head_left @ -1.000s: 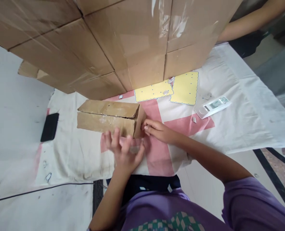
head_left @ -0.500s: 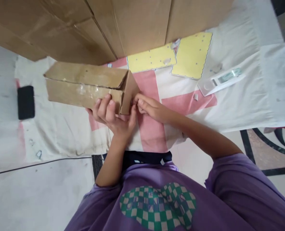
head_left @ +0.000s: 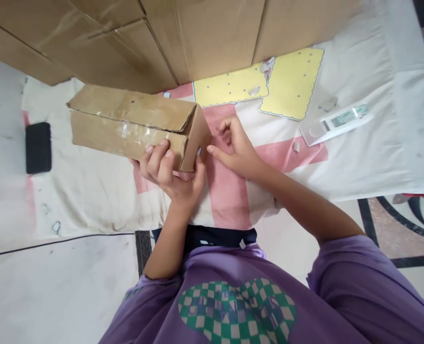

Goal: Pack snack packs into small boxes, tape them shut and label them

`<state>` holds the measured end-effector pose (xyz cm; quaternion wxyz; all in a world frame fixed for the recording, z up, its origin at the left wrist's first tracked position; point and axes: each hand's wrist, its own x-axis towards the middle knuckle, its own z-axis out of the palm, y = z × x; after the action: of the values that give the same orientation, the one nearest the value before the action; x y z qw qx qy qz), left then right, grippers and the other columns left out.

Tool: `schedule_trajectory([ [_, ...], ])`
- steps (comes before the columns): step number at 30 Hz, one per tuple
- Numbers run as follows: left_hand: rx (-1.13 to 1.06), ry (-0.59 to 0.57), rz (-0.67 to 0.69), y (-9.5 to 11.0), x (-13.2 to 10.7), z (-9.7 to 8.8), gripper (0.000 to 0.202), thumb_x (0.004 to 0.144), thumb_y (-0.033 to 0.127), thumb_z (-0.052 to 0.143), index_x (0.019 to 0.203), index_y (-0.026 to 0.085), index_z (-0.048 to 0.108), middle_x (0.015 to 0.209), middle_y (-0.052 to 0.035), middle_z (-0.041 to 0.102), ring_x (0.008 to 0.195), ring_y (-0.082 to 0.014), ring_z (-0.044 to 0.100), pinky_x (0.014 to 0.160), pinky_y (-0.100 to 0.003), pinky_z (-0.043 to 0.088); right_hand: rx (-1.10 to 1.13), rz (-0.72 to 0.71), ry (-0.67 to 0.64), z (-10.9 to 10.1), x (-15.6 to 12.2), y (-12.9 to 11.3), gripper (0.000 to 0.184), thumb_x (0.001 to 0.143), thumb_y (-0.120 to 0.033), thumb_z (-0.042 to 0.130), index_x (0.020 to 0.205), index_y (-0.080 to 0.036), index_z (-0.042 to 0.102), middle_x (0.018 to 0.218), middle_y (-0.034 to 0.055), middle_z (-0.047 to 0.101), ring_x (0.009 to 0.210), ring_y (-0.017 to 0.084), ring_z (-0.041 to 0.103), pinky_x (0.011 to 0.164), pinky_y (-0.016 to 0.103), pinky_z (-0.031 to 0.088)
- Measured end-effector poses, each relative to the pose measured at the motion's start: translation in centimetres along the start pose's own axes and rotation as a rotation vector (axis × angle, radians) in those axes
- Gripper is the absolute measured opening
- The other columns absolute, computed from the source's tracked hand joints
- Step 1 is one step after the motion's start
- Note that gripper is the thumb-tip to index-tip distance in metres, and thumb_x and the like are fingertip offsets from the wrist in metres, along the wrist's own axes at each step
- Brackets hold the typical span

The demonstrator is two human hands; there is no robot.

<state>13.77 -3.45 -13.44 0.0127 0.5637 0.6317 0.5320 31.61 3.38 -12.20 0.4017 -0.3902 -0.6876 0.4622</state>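
A long brown cardboard box, with shiny clear tape along its near side, lies tilted in front of me. My left hand grips its near right corner, fingers on the taped side and thumb against the end panel. By the thumb tip shows a small pale bit, too small to name. Just right of the box end, my right hand hovers apart from it, thumb stretched out and fingers loosely bent. A gap separates thumb and fingers, and nothing shows between them.
Large cardboard stands along the back. Two yellow sheets with scalloped edges lie behind my right hand. A white device with a display is at right, a black rectangular object at left. Scraps dot the pink and white cloth.
My right hand has come off the box end and moved up and right, its thumb and fingers parting. My left hand keeps its hold on the box.
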Motion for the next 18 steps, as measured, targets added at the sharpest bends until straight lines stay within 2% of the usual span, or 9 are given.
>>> schedule_trajectory([
  [3, 0.003, -0.015, 0.017, -0.4, 0.1, -0.4, 0.069, 0.068, 0.046, 0.088, 0.118, 0.027, 0.045, 0.144, -0.0131, 0.049, 0.150, -0.0369, 0.032, 0.125, -0.072, 0.003, -0.044, -0.139, -0.091, -0.1, 0.9, 0.9, 0.073, 0.093, -0.060, 0.062, 0.149, -0.022, 0.034, 0.148, 0.0136, 0.041, 0.143, 0.032, 0.039, 0.116, 0.053, 0.038],
  [5, 0.007, -0.044, 0.048, -0.8, 0.1, -0.6, 0.068, 0.070, 0.046, 0.086, 0.118, 0.027, 0.043, 0.143, -0.0127, 0.049, 0.150, -0.0364, 0.030, 0.125, -0.071, 0.004, -0.042, -0.174, -0.140, -0.1, 1.3, 1.1, 0.074, 0.095, -0.058, 0.061, 0.152, -0.022, 0.032, 0.152, 0.0140, 0.041, 0.145, 0.032, 0.039, 0.119, 0.054, 0.036],
  [11, 0.017, -0.149, 0.063, -1.5, 0.2, -0.9, 0.067, 0.071, 0.049, 0.083, 0.120, 0.027, 0.043, 0.145, -0.0130, 0.045, 0.154, -0.0374, 0.020, 0.125, -0.068, 0.007, -0.120, -0.154, -0.119, -0.4, 1.2, 0.2, 0.069, 0.089, -0.056, 0.070, 0.144, -0.022, 0.046, 0.139, 0.0138, 0.055, 0.133, 0.035, 0.050, 0.113, 0.056, 0.042],
  [16, 0.083, -0.050, 0.120, -1.4, 0.1, -0.8, 0.064, 0.068, 0.049, 0.086, 0.114, 0.027, 0.047, 0.137, -0.0122, 0.051, 0.151, -0.0381, 0.029, 0.123, -0.067, 0.018, -0.157, -0.146, -0.091, -0.5, 1.1, -0.2, 0.058, 0.086, -0.049, 0.075, 0.132, -0.022, 0.053, 0.130, 0.0126, 0.059, 0.122, 0.033, 0.055, 0.103, 0.051, 0.048],
  [18, 0.112, -0.042, 0.151, -1.4, 0.0, -0.7, 0.063, 0.069, 0.049, 0.086, 0.114, 0.027, 0.048, 0.136, -0.0125, 0.051, 0.152, -0.0384, 0.027, 0.123, -0.066, 0.020, -0.176, -0.146, -0.092, -0.6, 1.1, -0.3, 0.054, 0.085, -0.048, 0.077, 0.126, -0.022, 0.054, 0.126, 0.0122, 0.060, 0.119, 0.033, 0.056, 0.100, 0.051, 0.049],
])
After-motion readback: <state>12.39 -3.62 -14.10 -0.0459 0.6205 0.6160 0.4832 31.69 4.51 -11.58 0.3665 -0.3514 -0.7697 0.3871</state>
